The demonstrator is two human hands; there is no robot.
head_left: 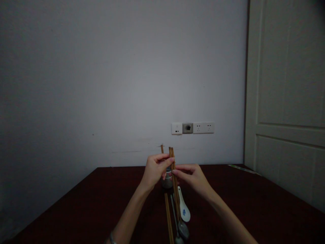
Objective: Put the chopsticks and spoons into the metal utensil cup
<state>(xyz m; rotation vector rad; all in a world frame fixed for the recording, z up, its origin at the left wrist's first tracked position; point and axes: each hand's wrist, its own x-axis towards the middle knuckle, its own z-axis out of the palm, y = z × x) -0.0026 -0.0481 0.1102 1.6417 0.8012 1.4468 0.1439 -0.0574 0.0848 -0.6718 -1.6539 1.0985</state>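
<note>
Near the middle, a pair of wooden chopsticks (176,196) stands nearly upright between my hands. My left hand (153,171) pinches it close to the top, while the fingers of my right hand (193,177) grip it slightly lower from the right. Just behind my fingers is a grey cup (167,183), partly hidden by them. Another chopstick (162,148) pokes up behind my left hand; its lower end is hidden. Below lie more chopsticks (169,218), a white spoon (184,212) with a blue mark, a metal spoon (183,230) and a second metal spoon (179,240), cut off by the frame.
The dark red table (106,203) meets a pale wall (127,84) at its far edge. Sockets and a switch (188,128) are set in the wall. A panelled white door (286,84) stands at right, with a thin strip (245,169) on the table near it.
</note>
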